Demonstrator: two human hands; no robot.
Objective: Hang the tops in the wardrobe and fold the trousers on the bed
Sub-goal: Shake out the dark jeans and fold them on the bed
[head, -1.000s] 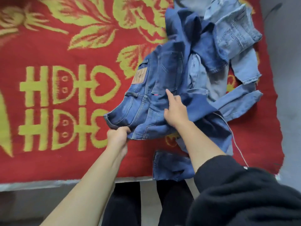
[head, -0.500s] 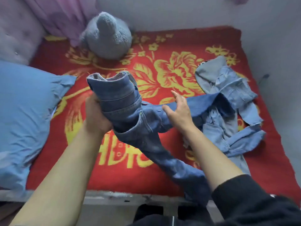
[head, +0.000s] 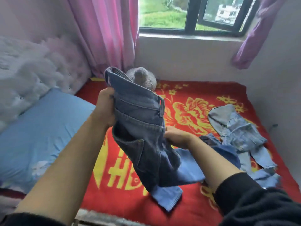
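Since the left hand (head: 105,110) is gripping the jeans (head: 140,124) by the waistband and holding them up above the bed (head: 203,92), the legs hang down w/ only the cuffs lying on it. Prob that's to let gravity pull them straight before folding. Right hand (head: 177,137) sits lower at the side seam w/ its fingertips tucked behind the denim, so can't tell if it's pinching or just steadying the fabric. My guess is it's lining the legs up. Lighter jeans (head: 241,132) lie in a heap on the bed's right side, pillow (head: 40,128) on the left, so the middle looks like the folding spot imo.
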